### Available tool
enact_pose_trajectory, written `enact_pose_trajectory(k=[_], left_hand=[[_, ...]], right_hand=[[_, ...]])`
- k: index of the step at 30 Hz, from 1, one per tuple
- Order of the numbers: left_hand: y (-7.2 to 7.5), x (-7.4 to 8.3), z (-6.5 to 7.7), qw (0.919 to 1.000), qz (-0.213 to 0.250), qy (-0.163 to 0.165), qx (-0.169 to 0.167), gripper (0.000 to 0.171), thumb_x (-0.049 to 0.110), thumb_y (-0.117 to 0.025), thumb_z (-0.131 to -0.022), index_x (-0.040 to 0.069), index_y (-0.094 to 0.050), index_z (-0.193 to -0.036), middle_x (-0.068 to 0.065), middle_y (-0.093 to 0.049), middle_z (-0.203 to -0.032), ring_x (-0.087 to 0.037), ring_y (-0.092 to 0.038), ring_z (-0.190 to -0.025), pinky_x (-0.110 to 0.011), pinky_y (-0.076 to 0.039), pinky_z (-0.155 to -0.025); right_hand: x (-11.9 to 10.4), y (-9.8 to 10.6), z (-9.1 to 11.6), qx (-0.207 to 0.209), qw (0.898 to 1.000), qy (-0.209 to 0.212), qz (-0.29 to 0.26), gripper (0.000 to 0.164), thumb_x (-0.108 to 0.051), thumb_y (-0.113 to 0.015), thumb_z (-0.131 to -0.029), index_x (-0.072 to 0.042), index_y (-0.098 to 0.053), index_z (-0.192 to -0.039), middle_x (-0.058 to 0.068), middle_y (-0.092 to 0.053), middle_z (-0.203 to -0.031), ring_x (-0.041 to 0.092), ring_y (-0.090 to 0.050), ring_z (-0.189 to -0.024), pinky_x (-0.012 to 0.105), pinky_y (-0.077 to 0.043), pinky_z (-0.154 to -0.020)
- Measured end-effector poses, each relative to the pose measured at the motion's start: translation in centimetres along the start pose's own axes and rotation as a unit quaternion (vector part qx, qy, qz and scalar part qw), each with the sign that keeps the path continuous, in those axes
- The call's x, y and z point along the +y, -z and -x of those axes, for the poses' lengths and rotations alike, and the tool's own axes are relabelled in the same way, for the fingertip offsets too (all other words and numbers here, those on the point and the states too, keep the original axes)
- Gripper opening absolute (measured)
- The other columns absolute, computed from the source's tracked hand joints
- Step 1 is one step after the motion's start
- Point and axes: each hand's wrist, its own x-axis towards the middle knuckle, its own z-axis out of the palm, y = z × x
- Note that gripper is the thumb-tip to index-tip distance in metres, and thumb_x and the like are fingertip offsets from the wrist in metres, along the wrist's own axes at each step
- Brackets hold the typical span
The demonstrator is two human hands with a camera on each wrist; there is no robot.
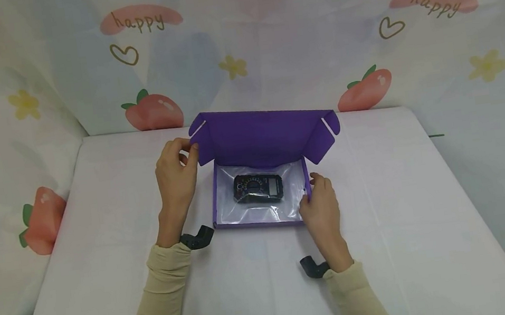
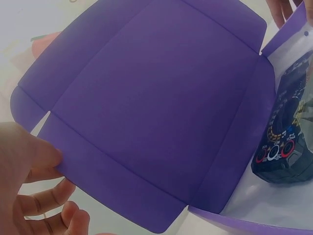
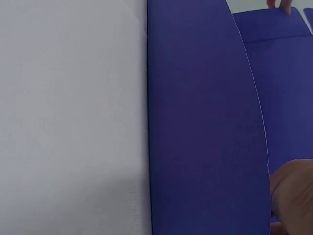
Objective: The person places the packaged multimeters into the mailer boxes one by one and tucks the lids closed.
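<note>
A purple cardboard box (image 1: 261, 225) lies on the table with its lid (image 1: 256, 134) raised at the back. Inside it, under clear plastic wrapping (image 1: 231, 212), is a black multimeter (image 1: 257, 188) with a dial and a small display. My left hand (image 1: 177, 174) pinches the lid's left side flap (image 2: 112, 181) between thumb and fingers. At the box's right wall, my right hand (image 1: 323, 213) grips the edge, thumb on the inner side and fingers outside. In the right wrist view the purple wall hides most of that hand.
The box stands on a white-covered table (image 1: 414, 221), toward its back edge. A printed curtain (image 1: 266, 44) with strawberries hangs behind and at the sides. Each wrist wears a black camera mount, one (image 1: 198, 237) at the left and one (image 1: 314, 267) at the right.
</note>
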Motion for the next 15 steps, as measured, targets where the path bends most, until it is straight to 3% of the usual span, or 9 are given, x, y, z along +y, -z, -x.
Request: enact_pose_trajectory(k=[4,10,15], left_hand=[[-0.1,-0.1,0.0,1.0000,0.000,-0.001,-0.001,0.016,0.018,-0.066,-0.101,0.005,-0.073,-0.105,-0.013,-0.069,-0.100,-0.024,-0.058,-0.076,-0.032,-0.040,-0.067],[0.0,0.0,0.0,1.0000,0.000,-0.001,-0.002,0.016,0.018,-0.066,-0.101,0.004,-0.073,-0.105,-0.013,-0.070,-0.100,-0.025,-0.058,-0.076,-0.032,-0.040,-0.068],[0.0,0.1,0.1,1.0000,0.000,0.000,-0.002,0.016,0.018,-0.066,-0.101,0.004,-0.073,-0.105,-0.013,-0.070,-0.100,-0.024,-0.058,-0.076,-0.032,-0.040,-0.068]], right_hand=[[-0.5,0.3,0.5,0.020,0.999,0.016,0.022,0.055,0.004,-0.066,-0.087,0.007,-0.051,-0.140,0.028,-0.058,-0.131,0.050,-0.057,-0.115,0.059,-0.048,-0.093],[-1.8,0.1,1.7,0.056,0.993,0.098,0.030,0.051,0.003,-0.065,-0.091,0.007,-0.053,-0.140,0.029,-0.055,-0.138,0.049,-0.054,-0.123,0.058,-0.047,-0.099],[-3.0,-0.7,2.1,0.018,0.988,0.155,-0.001,0.051,-0.006,-0.060,-0.098,0.010,-0.049,-0.145,0.033,-0.048,-0.149,0.051,-0.050,-0.133,0.059,-0.043,-0.113]])
